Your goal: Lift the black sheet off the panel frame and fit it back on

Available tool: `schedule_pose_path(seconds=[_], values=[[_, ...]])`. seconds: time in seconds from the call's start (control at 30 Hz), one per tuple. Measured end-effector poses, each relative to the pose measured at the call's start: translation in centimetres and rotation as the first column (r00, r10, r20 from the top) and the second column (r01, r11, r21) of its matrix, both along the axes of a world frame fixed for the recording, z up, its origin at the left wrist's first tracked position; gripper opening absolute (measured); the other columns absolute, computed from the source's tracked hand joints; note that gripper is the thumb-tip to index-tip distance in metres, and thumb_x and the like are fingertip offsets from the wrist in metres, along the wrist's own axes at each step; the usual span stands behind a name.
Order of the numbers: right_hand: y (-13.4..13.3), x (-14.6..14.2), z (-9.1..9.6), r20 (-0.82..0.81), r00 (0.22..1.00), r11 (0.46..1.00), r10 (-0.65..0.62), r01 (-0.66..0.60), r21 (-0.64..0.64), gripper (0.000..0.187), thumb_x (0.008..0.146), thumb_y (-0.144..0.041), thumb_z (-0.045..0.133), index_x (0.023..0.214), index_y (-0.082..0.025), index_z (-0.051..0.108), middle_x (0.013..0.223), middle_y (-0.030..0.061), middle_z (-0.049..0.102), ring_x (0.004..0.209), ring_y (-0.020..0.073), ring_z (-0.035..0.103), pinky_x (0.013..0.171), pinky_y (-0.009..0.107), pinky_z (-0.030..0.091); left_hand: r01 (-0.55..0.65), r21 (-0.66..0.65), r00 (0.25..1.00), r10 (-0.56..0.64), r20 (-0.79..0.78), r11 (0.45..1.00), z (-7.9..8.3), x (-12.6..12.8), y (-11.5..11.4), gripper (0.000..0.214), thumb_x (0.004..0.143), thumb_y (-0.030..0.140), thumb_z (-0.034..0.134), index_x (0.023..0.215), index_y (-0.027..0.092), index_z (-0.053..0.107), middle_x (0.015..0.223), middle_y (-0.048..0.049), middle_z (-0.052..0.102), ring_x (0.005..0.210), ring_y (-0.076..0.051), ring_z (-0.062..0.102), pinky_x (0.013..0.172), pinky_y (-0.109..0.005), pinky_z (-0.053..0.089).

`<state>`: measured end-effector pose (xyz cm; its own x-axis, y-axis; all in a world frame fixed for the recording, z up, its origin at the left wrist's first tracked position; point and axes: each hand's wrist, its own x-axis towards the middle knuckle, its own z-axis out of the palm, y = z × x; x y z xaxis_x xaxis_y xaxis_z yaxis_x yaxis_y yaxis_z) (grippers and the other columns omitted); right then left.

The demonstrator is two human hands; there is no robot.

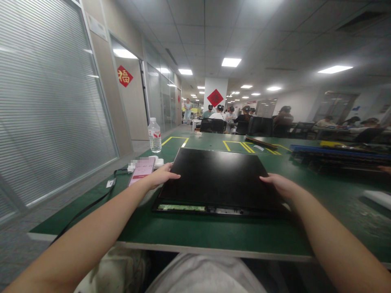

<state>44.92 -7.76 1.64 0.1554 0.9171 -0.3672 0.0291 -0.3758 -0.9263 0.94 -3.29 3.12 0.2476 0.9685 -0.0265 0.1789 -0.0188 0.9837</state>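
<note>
A black flat display panel (216, 175) lies in front of me, its dark face up. Beneath its near edge shows a black frame (262, 212) with a green circuit strip (182, 208). My left hand (161, 175) grips the panel's left edge, thumb on top and fingers mostly hidden below. At the right edge my right hand (279, 185) holds the panel the same way, its fingers out of sight under the rim.
On the green table (214, 234), a phone (142, 171), white earbud case (159, 162) and water bottle (154, 135) stand left. A dark strip (261, 142) lies behind the panel; stacked long dark parts (336, 156) sit right. Several people work at tables beyond.
</note>
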Motion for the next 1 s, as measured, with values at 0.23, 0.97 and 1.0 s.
schedule_pose_path(seconds=[0.23, 0.97, 1.0], values=[[-0.02, -0.01, -0.10, -0.009, 1.000, 1.000, 0.012, -0.012, 0.021, 0.030, 0.085, -0.016, 0.061, 0.114, -0.019, 0.064, 0.081, 0.0091, 0.076, 0.072, 0.0254, 0.072, 0.072, 0.041, 0.058, 0.073, -0.006, 0.994, -0.072, 0.080, 0.997, -0.44, -0.10, 0.42, 0.064, 0.046, 0.026, 0.091, 0.103, 0.019, 0.064, 0.104, -0.0091, 0.076, 0.109, -0.032, 0.068, 0.098, -0.046, 0.051], [0.12, -0.11, -0.20, 0.003, 0.999, 0.998, -0.035, 0.034, 0.046, 0.029, 0.083, -0.015, 0.064, 0.112, -0.020, 0.064, 0.087, 0.0086, 0.076, 0.078, 0.0259, 0.073, 0.075, 0.043, 0.059, 0.032, -0.023, 0.998, -0.031, 0.063, 0.999, -0.51, -0.18, 0.37, 0.066, 0.048, 0.022, 0.091, 0.105, 0.018, 0.059, 0.107, -0.0114, 0.075, 0.111, -0.033, 0.067, 0.096, -0.046, 0.053], [0.13, -0.12, -0.21, 0.009, 0.999, 0.998, -0.038, 0.038, 0.046, 0.029, 0.083, -0.015, 0.064, 0.111, -0.020, 0.064, 0.087, 0.0087, 0.076, 0.077, 0.0258, 0.073, 0.075, 0.042, 0.059, 0.030, -0.024, 0.998, -0.029, 0.061, 0.999, -0.48, -0.17, 0.35, 0.066, 0.048, 0.022, 0.091, 0.105, 0.018, 0.059, 0.107, -0.0115, 0.075, 0.110, -0.033, 0.067, 0.096, -0.046, 0.053]])
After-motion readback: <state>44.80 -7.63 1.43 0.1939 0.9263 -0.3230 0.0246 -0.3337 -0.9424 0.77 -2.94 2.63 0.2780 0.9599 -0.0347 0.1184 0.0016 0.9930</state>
